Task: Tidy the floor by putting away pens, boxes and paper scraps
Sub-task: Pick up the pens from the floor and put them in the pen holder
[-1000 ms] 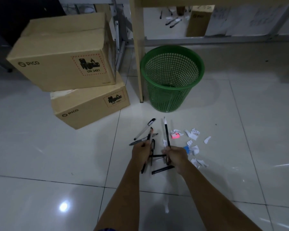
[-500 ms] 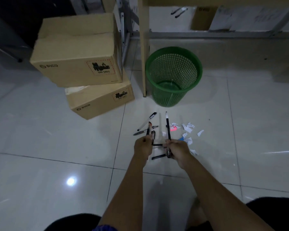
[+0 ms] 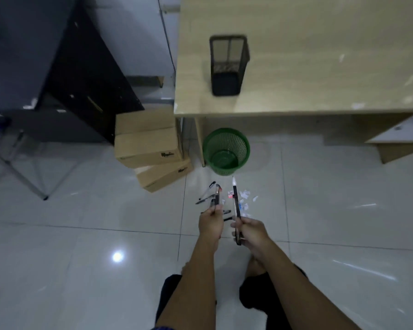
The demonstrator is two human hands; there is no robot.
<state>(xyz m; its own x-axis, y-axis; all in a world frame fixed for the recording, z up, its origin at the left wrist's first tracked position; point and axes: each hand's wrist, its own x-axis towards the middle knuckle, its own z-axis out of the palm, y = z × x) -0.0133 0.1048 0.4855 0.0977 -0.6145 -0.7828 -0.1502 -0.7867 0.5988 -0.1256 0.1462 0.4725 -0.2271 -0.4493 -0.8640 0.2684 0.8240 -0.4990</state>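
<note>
The left hand [image 3: 211, 220] grips a small bundle of pens [image 3: 217, 196], fingers curled round their lower ends so the shafts point up and away; the right hand [image 3: 249, 231] grips a long black pen [image 3: 235, 203] the same way, with what looks like a 2nd pen beside it, though blur hides the count. The black mesh pen holder [image 3: 227, 65] stands upright on the tabletop [image 3: 320, 55], ahead of and above both hands, slightly nearer the right one's line. The held pens' long axes already point roughly towards it, so the likely next move is a reach forward and up, then tipping them in tip-down. More pens [image 3: 204, 195] lie on the floor [image 3: 81, 234] just beyond the left hand, paper scraps [image 3: 244, 195] beyond the right, near the green basket [image 3: 225, 151], with 2 stacked cardboard boxes [image 3: 150, 148] to its left. Compared with 0.5 s ago, the view has risen: both hands are lifted clear of the floor, and the tabletop with its holder has come into sight.
</note>
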